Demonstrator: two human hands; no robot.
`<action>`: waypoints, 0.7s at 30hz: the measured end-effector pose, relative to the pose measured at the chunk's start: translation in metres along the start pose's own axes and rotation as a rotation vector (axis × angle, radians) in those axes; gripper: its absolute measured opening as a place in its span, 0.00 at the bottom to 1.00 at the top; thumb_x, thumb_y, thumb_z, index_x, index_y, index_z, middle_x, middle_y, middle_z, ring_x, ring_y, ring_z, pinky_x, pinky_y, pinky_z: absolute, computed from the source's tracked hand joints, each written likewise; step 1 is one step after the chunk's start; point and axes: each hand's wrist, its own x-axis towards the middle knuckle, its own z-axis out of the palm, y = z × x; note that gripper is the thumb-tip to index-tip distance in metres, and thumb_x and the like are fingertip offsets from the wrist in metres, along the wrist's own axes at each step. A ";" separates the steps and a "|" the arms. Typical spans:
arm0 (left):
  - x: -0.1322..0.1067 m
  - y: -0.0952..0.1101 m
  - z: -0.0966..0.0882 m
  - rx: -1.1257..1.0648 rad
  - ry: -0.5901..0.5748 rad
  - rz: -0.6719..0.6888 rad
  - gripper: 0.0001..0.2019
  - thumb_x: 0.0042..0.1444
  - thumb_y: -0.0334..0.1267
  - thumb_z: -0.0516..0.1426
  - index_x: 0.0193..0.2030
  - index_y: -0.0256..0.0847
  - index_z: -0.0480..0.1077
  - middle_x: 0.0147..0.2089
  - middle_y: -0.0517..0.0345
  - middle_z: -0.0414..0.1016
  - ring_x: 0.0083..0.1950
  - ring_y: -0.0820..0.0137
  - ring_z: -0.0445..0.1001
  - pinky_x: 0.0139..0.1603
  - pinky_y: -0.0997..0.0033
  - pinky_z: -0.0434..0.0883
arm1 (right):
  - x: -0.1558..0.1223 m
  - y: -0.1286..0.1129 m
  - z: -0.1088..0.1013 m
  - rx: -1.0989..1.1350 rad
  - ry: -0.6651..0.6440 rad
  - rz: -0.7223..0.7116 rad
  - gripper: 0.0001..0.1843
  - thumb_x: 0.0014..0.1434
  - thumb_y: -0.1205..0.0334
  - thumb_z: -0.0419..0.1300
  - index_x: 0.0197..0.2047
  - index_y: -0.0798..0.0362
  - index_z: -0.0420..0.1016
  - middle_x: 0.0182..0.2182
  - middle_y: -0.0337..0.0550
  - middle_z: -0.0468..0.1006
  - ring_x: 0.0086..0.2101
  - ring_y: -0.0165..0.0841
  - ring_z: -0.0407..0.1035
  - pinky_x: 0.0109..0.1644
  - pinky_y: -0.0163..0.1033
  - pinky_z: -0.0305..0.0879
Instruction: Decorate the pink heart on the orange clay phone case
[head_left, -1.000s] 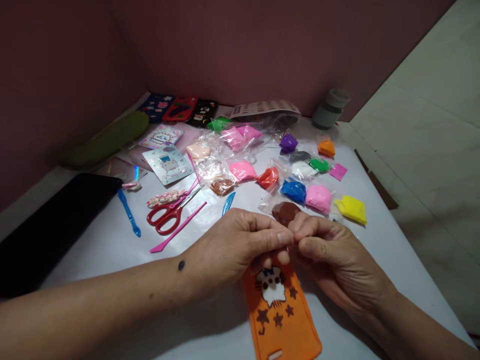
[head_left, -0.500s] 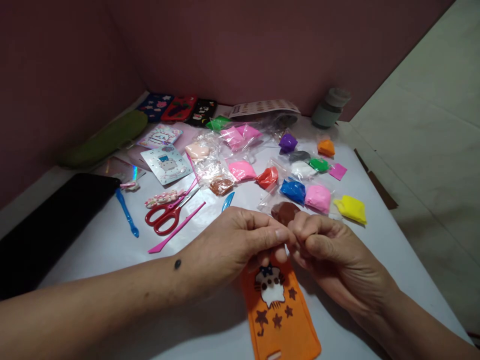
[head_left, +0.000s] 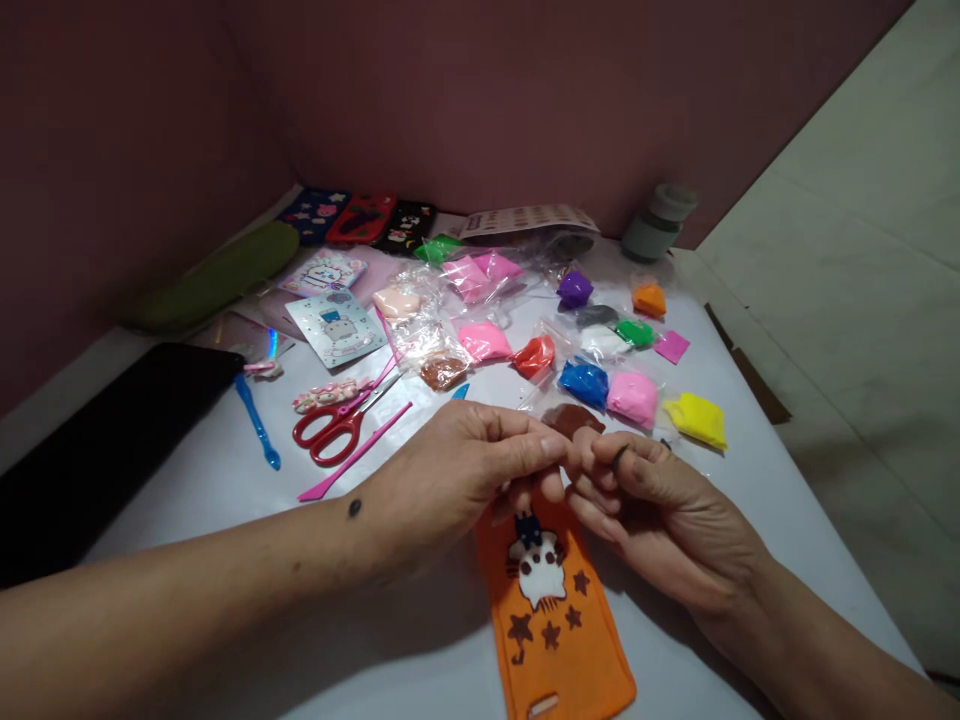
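Observation:
My left hand (head_left: 495,462) is closed in a pinch, thumb against forefinger, at the fingertips of my right hand; what it grips is too small to make out. My right hand (head_left: 660,500) pinches a thin dark strip (head_left: 619,458), perhaps clay, between thumb and forefinger. Beneath both hands lies an orange phone case (head_left: 570,660), decorated with a white cat face (head_left: 541,575), a dark blue bow and several brown stars. Its far end is hidden by my fingers. Just beyond them sits a flattened lump of brown clay (head_left: 571,418) on clear plastic.
Several bagged clay lumps spread across the white table, including blue clay (head_left: 583,383) and yellow clay (head_left: 697,418). To the left are red-handled scissors (head_left: 330,430), a pink tool (head_left: 356,452), a blue tool (head_left: 256,425) and a black flat object (head_left: 112,450). A jar (head_left: 660,222) stands at the back.
My right hand has turned and drawn slightly away from the left fingertips, so the dark strip now shows at its forefinger. The left hand has shifted slightly left.

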 end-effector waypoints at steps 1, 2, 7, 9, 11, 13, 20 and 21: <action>0.000 0.001 -0.001 -0.001 0.016 0.024 0.10 0.58 0.40 0.57 0.31 0.36 0.75 0.28 0.59 0.72 0.26 0.78 0.60 0.27 0.77 0.55 | 0.000 0.000 0.000 -0.020 -0.003 0.000 0.11 0.42 0.55 0.72 0.25 0.52 0.78 0.22 0.36 0.63 0.21 0.22 0.54 0.20 0.29 0.53; -0.001 0.003 -0.002 -0.004 0.034 0.057 0.10 0.58 0.40 0.58 0.31 0.36 0.75 0.28 0.59 0.71 0.27 0.78 0.60 0.27 0.77 0.56 | -0.002 -0.001 0.001 -0.049 -0.007 0.004 0.11 0.42 0.54 0.72 0.25 0.52 0.78 0.21 0.36 0.63 0.21 0.22 0.54 0.20 0.29 0.53; -0.013 0.026 -0.003 -0.065 0.136 0.246 0.09 0.58 0.37 0.58 0.29 0.35 0.75 0.26 0.61 0.70 0.25 0.80 0.60 0.25 0.78 0.55 | -0.025 -0.014 0.012 -0.292 -0.056 0.035 0.02 0.47 0.66 0.69 0.27 0.51 0.81 0.25 0.39 0.69 0.26 0.24 0.62 0.27 0.29 0.62; -0.021 0.038 -0.003 -0.085 0.151 0.322 0.08 0.59 0.33 0.57 0.31 0.36 0.76 0.26 0.62 0.70 0.25 0.80 0.61 0.24 0.79 0.56 | -0.035 -0.019 0.020 -0.602 -0.109 -0.064 0.03 0.52 0.64 0.66 0.32 0.46 0.82 0.30 0.40 0.73 0.32 0.28 0.68 0.33 0.30 0.67; -0.030 0.049 -0.004 -0.072 0.164 0.353 0.11 0.61 0.32 0.55 0.29 0.35 0.76 0.25 0.61 0.69 0.25 0.81 0.62 0.24 0.80 0.56 | -0.040 -0.020 0.032 -0.943 -0.221 -0.246 0.05 0.56 0.61 0.63 0.36 0.44 0.81 0.30 0.39 0.74 0.30 0.27 0.69 0.31 0.29 0.68; -0.040 0.056 -0.007 -0.070 0.181 0.375 0.12 0.62 0.33 0.55 0.30 0.34 0.77 0.25 0.62 0.69 0.25 0.82 0.62 0.24 0.81 0.56 | -0.037 -0.012 0.046 -1.183 -0.359 -0.433 0.06 0.59 0.63 0.60 0.35 0.47 0.80 0.28 0.40 0.73 0.27 0.26 0.68 0.27 0.28 0.66; -0.086 0.042 -0.035 -0.075 0.359 0.511 0.14 0.62 0.32 0.53 0.30 0.37 0.78 0.25 0.64 0.69 0.23 0.86 0.63 0.24 0.83 0.58 | -0.007 0.048 0.081 -1.678 -0.489 -0.843 0.17 0.61 0.74 0.47 0.29 0.58 0.75 0.27 0.48 0.70 0.29 0.32 0.63 0.31 0.38 0.61; -0.093 0.036 -0.038 -0.076 0.391 0.511 0.14 0.61 0.33 0.54 0.29 0.38 0.79 0.25 0.64 0.69 0.22 0.85 0.64 0.23 0.83 0.58 | -0.004 0.053 0.082 -1.697 -0.497 -0.832 0.17 0.61 0.74 0.47 0.28 0.59 0.74 0.27 0.48 0.69 0.29 0.33 0.62 0.31 0.38 0.60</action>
